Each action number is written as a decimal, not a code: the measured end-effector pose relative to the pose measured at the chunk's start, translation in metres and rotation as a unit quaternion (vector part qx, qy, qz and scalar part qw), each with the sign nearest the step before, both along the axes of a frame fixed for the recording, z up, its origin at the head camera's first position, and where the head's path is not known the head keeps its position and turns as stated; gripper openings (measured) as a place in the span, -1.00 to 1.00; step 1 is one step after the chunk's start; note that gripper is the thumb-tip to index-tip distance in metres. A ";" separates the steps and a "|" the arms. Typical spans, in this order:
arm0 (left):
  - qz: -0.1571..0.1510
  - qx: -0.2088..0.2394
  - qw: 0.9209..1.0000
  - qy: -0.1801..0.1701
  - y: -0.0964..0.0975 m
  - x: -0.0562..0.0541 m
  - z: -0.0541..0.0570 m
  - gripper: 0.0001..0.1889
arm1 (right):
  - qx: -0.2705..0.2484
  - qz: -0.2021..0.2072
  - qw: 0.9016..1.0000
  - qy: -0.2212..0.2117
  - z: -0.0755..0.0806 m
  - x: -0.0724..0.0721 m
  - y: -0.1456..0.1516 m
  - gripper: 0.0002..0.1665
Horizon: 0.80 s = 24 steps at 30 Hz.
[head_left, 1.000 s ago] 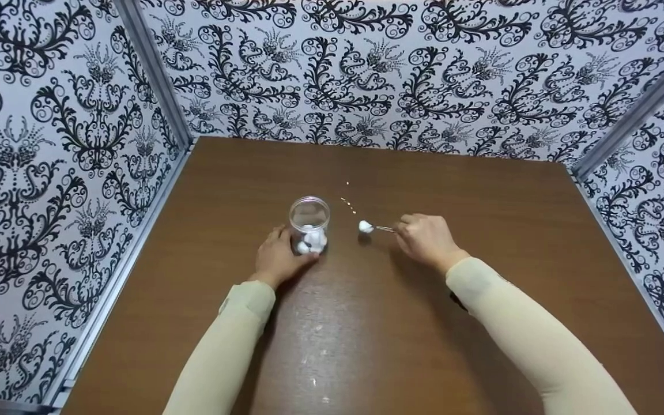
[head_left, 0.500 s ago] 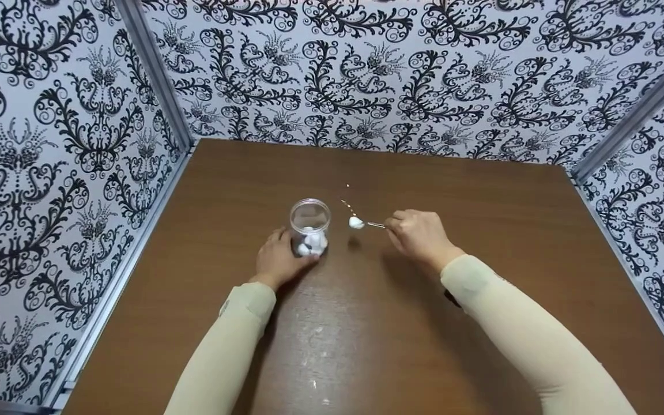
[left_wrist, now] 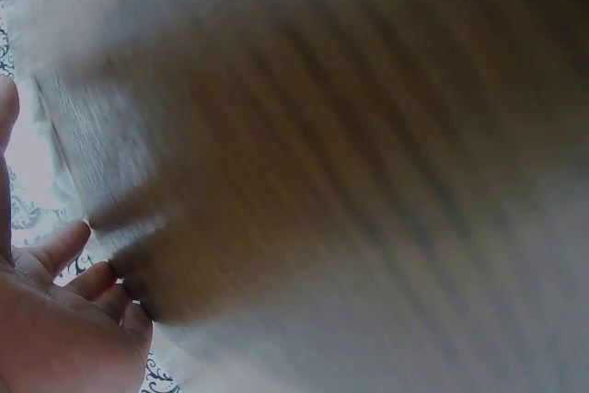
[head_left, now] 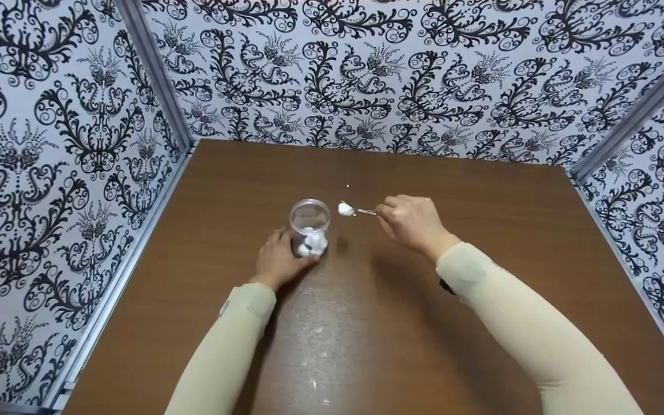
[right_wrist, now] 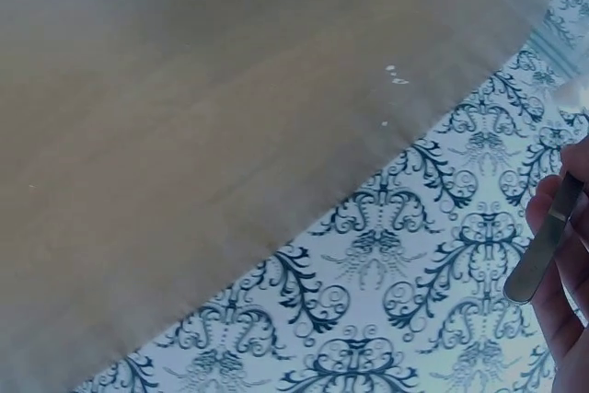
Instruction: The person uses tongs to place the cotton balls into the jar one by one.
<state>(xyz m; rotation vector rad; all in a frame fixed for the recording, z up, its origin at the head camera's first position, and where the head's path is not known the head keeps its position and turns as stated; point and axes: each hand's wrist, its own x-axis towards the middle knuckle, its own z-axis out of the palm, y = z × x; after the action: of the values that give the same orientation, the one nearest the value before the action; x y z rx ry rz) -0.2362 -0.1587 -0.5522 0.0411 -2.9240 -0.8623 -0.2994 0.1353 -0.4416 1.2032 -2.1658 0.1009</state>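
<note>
A clear, lidless jar [head_left: 310,215] stands on the table with several white cotton balls [head_left: 313,241] in its lower part. My left hand [head_left: 276,257] holds the jar low down, fingers along its left side and thumb at the front. To the right, my right hand [head_left: 412,223] pinches metal tweezers [head_left: 367,212]. At their tip is one cotton ball [head_left: 345,209], raised above the table just right of the jar's rim. The right wrist view shows the rounded end of the tweezers [right_wrist: 545,250] sticking out of the hand. In the left wrist view, fingers [left_wrist: 97,281] show at the lower left.
The brown wooden table [head_left: 240,184] is enclosed by patterned black-and-white panels [head_left: 366,69] at the back and sides, with metal posts [head_left: 156,75] at the corners. Small bright specks [right_wrist: 396,75] show on the tabletop behind the jar.
My right hand has moved left and up with the tweezers and cotton ball, bringing the ball closer to the jar's rim. The left hand and jar have stayed in place.
</note>
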 end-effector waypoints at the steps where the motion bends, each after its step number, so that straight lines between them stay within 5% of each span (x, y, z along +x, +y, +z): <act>1: 0.000 -0.001 1.000 -0.002 0.000 0.000 0.000 -0.11 | 0.000 0.002 1.000 0.001 0.002 0.000 -0.002 -0.90; 24: 0.000 0.007 1.000 -0.018 0.001 0.000 0.002 -0.10 | 0.019 0.036 0.999 0.007 0.013 0.000 -0.050 -0.91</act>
<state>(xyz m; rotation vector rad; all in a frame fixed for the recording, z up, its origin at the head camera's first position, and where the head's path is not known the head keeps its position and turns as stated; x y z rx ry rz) -0.2360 -0.1579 -0.5497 0.0583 -2.9515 -0.8900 -0.2993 0.0855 -0.4289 1.2999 -2.1200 0.0823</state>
